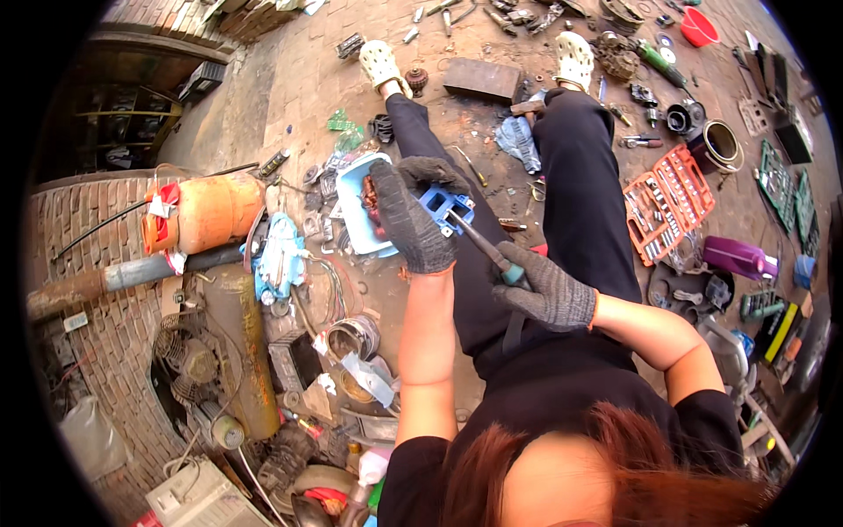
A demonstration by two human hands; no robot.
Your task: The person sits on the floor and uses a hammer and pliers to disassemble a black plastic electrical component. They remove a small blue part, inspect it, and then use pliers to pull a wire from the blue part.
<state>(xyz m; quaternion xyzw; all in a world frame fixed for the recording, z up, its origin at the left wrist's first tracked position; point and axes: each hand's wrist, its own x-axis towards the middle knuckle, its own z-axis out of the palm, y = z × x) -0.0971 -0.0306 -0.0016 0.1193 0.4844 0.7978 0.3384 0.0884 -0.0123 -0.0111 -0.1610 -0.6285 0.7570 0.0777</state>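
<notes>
My left hand (411, 220), in a dark grey knit glove, is closed around a small blue box-shaped part (435, 202) with square openings, above my left thigh. In my gloved right hand (555, 292) is a screwdriver (513, 271) with a teal and dark handle, its fingers wrapped round the grip. The shaft slants up to the left and its tip meets the blue part; exactly where it seats cannot be made out. Just left of my left hand stands a light blue basin (356, 204) with reddish-brown pieces inside, partly hidden by the glove.
An orange socket set case (669, 204) lies open to the right, near a purple container (739, 258). An orange gas cylinder (215, 213) is at the left. A dark metal block (483, 80) lies between my feet. A red bowl (699, 28) sits far right, among scattered tools and parts.
</notes>
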